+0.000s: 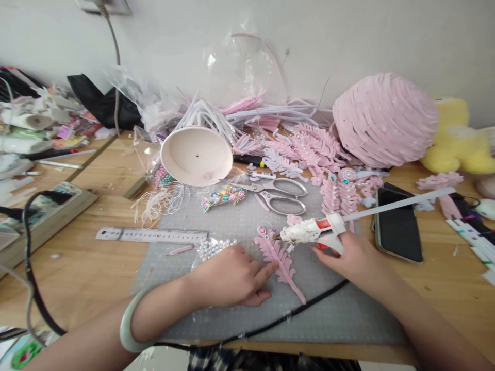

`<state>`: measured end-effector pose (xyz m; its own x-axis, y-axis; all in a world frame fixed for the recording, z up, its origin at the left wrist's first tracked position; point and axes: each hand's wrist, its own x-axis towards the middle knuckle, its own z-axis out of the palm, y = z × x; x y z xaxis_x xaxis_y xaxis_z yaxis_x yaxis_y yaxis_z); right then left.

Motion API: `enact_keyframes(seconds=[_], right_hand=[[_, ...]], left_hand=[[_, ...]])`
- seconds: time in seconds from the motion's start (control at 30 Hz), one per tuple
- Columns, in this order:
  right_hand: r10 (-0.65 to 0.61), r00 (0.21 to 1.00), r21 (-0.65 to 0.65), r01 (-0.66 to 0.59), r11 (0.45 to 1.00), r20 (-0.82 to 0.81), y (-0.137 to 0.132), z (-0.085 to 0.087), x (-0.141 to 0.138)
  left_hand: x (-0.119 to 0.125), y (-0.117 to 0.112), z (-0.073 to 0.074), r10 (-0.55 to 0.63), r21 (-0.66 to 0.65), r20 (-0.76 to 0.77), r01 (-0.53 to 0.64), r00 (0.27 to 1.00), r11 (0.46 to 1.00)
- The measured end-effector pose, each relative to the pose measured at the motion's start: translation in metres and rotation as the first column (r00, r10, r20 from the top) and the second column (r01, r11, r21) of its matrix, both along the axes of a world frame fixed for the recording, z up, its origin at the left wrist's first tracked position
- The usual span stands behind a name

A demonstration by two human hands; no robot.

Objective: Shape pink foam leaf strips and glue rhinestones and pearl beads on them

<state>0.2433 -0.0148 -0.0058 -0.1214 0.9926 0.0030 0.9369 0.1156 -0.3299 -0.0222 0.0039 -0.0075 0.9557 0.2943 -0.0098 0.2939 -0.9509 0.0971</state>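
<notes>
My right hand (353, 257) grips a white hot glue gun (313, 230), its crusted nozzle pointing left at the top of a pink feather-shaped foam piece (279, 260) lying on the grey cutting mat (240, 221). A glue stick (402, 203) juts out of the gun's rear. My left hand (232, 275), a pale green bangle (129, 330) on its wrist, rests on the mat with fingers curled and the index finger pressing the feather's left edge. A small pink jewel sits at the feather's tip.
Scissors (280, 195), a steel ruler (150, 235), loose pearls (212, 247), jeweled trims (224, 197), a tipped pink cup (196, 155), a pile of pink feathers (309, 149), a pink shell-like dome (384, 119), a phone (398, 224), a yellow plush (458, 136). The gun's black cord (294, 312) crosses the mat.
</notes>
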Motion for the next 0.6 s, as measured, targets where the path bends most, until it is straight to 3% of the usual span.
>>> enact_keyframes(seconds=[0.33,0.6], right_hand=[[0.002,0.994,-0.026,0.001,1.0,0.109,0.0019,-0.001,-0.0072],[0.07,0.977,0.056,-0.083,0.995,0.202,-0.0012,-0.0005,-0.0072]], left_hand=[[-0.0007,-0.0003,-0.0006,0.004,-0.013,-0.018,-0.005,1.0,1.0],[0.0002,-0.0006,0.0015,-0.006,0.006,-0.023,0.007,1.0,1.0]])
